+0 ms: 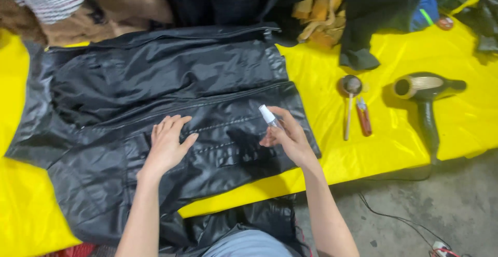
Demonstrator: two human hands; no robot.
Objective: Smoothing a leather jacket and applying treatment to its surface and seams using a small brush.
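1. Left hand point(167, 145) lies flat, fingers spread, palm down on the shiny black leather-look jacket point(155, 106), holding nothing, just pressing the fabric.
2. Right hand point(288, 135) is curled around a small clear spray bottle with a white cap point(268, 116); the cap end points up and left, towards the jacket's stitched seam.
3. The jacket is spread across the yellow plastic-covered worktop point(415, 132), its long side running left to right. The patch between both hands sits just left of the bottle, so the right hand is the closer one.
4. Off to the right, well apart: a black hair dryer point(428, 99), a metal spoon point(350, 101), and what looks like a small red lighter point(364, 117), hard to be sure.
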